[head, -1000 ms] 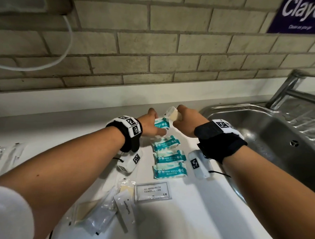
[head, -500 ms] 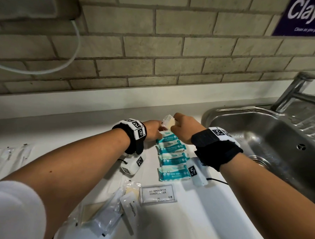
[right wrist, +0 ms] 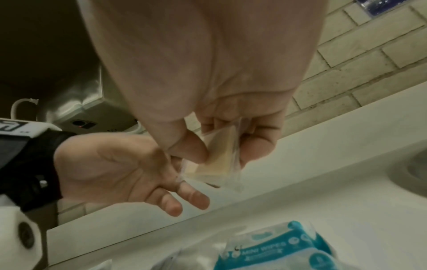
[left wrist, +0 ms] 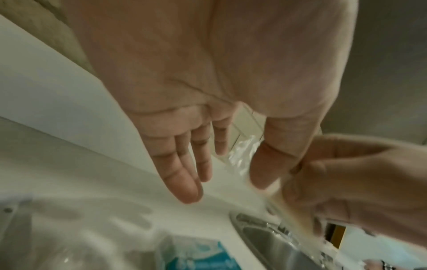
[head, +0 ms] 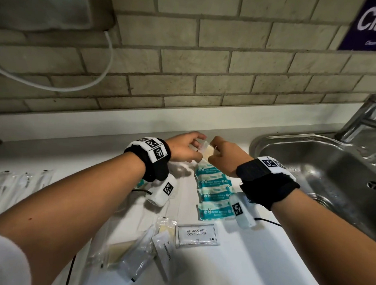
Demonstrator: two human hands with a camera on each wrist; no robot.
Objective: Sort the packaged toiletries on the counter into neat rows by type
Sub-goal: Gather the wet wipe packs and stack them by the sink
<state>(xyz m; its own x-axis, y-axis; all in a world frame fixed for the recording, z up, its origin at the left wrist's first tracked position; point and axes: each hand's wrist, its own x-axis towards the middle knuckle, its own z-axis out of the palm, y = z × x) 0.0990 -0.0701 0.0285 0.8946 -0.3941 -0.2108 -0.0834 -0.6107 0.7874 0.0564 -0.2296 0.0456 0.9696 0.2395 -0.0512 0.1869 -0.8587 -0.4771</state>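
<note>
Right hand [right wrist: 221,146] pinching clear crinkly soap packet [right wrist: 219,160], left hand [right wrist: 129,171] spread

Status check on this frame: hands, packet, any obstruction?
Right hand pinches the clear cream packet above the counter. Left hand open, fingertips at the packet's edge. Mini wipes row lies just below; nothing blocking.

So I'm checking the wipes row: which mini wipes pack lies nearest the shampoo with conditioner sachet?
The bottom mini wipes pack, the end of the row farthest from the wall. It lies just above the shampoo with conditioner sachet; the other packs sit beyond it, toward both hands.
</note>
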